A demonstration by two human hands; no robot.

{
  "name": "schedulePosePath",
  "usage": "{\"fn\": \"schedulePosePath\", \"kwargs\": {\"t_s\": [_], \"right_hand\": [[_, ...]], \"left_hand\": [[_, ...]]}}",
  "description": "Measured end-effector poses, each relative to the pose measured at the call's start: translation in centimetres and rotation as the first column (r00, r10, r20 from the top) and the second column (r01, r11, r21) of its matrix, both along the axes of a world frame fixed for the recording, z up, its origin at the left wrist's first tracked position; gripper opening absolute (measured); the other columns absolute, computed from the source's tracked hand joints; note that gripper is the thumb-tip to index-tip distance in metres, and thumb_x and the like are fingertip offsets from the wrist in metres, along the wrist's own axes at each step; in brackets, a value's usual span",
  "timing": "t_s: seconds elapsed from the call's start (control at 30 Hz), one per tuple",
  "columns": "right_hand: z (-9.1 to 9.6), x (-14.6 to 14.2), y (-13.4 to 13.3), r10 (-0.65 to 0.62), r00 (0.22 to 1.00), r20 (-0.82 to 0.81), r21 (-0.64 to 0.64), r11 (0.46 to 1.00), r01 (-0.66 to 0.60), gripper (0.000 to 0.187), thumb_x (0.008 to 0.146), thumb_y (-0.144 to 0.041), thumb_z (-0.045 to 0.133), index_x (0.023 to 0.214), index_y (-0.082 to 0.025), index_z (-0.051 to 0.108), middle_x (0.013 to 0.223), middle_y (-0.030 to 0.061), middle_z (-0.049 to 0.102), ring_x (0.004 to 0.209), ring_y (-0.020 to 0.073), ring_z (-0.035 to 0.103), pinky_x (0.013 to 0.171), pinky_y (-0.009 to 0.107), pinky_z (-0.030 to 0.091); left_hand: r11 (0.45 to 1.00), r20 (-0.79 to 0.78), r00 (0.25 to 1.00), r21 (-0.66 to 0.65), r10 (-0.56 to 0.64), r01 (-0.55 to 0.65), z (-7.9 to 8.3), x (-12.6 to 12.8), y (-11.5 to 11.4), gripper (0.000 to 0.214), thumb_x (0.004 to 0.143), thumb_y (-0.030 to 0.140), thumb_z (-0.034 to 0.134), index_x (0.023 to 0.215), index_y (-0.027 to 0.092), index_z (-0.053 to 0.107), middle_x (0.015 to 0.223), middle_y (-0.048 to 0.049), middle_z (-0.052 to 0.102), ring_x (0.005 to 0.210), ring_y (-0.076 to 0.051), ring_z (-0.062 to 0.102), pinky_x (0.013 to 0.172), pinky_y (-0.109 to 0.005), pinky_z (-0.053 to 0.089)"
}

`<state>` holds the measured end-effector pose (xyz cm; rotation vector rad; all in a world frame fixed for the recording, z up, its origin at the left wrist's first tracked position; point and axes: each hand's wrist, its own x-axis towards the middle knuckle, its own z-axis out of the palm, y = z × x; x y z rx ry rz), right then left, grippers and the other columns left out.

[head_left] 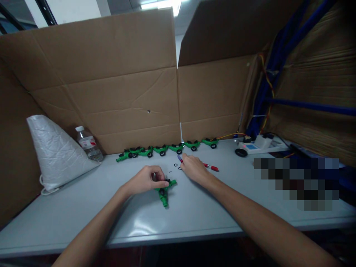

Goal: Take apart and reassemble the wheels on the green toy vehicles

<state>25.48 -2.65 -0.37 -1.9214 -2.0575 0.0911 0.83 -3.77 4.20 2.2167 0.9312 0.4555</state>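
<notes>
My left hand is closed on a green plastic fitting with a black ring, pressing it onto the grey table. My right hand reaches past it, fingers curled down over small black rings lying loose on the table. A red marker pen lies under and to the right of that hand. What the right fingertips pinch, if anything, is hidden.
A row of several green fittings lines the table's back edge against a cardboard wall. At the left stand a white bag and a water bottle. A white device with cables sits at the back right.
</notes>
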Motion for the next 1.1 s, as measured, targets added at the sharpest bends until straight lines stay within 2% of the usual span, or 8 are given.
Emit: {"fn": "schedulePosePath", "kwargs": {"t_s": [0.13,0.2,0.27,0.33,0.4,0.57,0.8,1.1], "right_hand": [[0.2,-0.2,-0.7,0.025,1.000,0.020,0.081,0.996,-0.026,0.024,0.103,-0.021,0.050,0.122,-0.012,0.062,0.112,0.0196,0.070,0.094,0.0311,0.069,0.078,0.037,0.046],[0.5,-0.4,-1.0,0.143,0.990,-0.009,0.164,0.977,-0.139,0.021,0.103,-0.027,0.055,0.119,-0.014,0.063,0.115,0.0166,0.067,0.098,0.0291,0.065,0.081,0.036,0.045],[0.6,-0.8,-1.2,0.361,0.932,-0.031,0.218,0.913,-0.346,0.020,0.102,-0.032,0.062,0.116,-0.019,0.066,0.117,0.0123,0.065,0.107,0.0272,0.060,0.088,0.036,0.044],[0.4,-1.3,-1.3,0.551,0.834,-0.030,0.234,0.815,-0.530,0.018,0.100,-0.032,0.066,0.116,-0.024,0.068,0.119,0.0086,0.064,0.111,0.0256,0.055,0.094,0.036,0.040],[0.2,-1.8,-1.2,0.637,0.771,-0.013,0.225,0.753,-0.619,0.013,0.101,-0.030,0.066,0.112,-0.026,0.071,0.121,0.0065,0.064,0.111,0.0249,0.052,0.096,0.038,0.037],[-0.2,-2.8,-0.9,0.651,0.758,0.027,0.199,0.740,-0.643,0.015,0.105,-0.028,0.059,0.096,-0.022,0.069,0.108,0.0055,0.066,0.107,0.0246,0.049,0.100,0.043,0.031],[0.2,-1.4,-0.7,0.603,0.790,0.111,0.212,0.762,-0.611,0.011,0.104,-0.027,0.059,0.102,-0.020,0.069,0.107,0.0077,0.065,0.107,0.0257,0.049,0.092,0.038,0.035],[-0.2,-1.0,-0.4,0.546,0.837,0.035,0.221,0.812,-0.539,0.008,0.101,-0.027,0.066,0.105,-0.020,0.066,0.110,0.0065,0.064,0.107,0.0240,0.051,0.089,0.035,0.034]], "left_hand": [[0.991,0.012,0.999,-0.128,-0.047,0.049,0.4,-0.7,0.3,0.037,0.075,0.047,0.087,0.089,0.015,0.074,0.080,-0.0023,0.069,0.070,-0.014,0.057,0.063,-0.025,0.043],[0.986,0.007,0.998,-0.155,-0.066,0.066,0.6,-1.0,0.5,0.033,0.076,0.045,0.086,0.088,0.016,0.075,0.078,-0.0018,0.069,0.069,-0.014,0.056,0.064,-0.025,0.043],[0.980,0.000,0.997,-0.183,-0.072,0.071,0.6,-1.3,0.7,0.031,0.077,0.044,0.085,0.086,0.016,0.075,0.075,-0.0012,0.068,0.066,-0.013,0.055,0.062,-0.025,0.041],[0.975,0.002,0.998,-0.209,-0.070,0.069,0.5,-1.4,0.9,0.031,0.076,0.044,0.085,0.085,0.016,0.075,0.073,-0.0007,0.067,0.064,-0.013,0.054,0.061,-0.025,0.040],[0.974,0.009,0.998,-0.219,-0.063,0.064,0.3,-1.5,1.1,0.033,0.075,0.045,0.085,0.085,0.015,0.074,0.072,-0.0005,0.066,0.063,-0.012,0.054,0.060,-0.025,0.040],[0.977,0.021,0.997,-0.201,-0.069,0.072,0.2,-1.4,1.2,0.033,0.076,0.044,0.084,0.084,0.014,0.075,0.072,-0.0003,0.066,0.064,-0.012,0.054,0.061,-0.024,0.042],[0.972,0.048,0.998,-0.230,-0.032,0.043,-0.2,-1.5,1.4,0.033,0.075,0.044,0.085,0.084,0.015,0.073,0.069,0.0006,0.063,0.060,-0.011,0.051,0.055,-0.023,0.038],[0.979,0.069,0.998,-0.203,-0.005,0.019,-1.0,-1.5,1.9,0.038,0.079,0.049,0.083,0.086,0.014,0.072,0.072,-0.0011,0.064,0.062,-0.012,0.053,0.058,-0.023,0.040]]}}
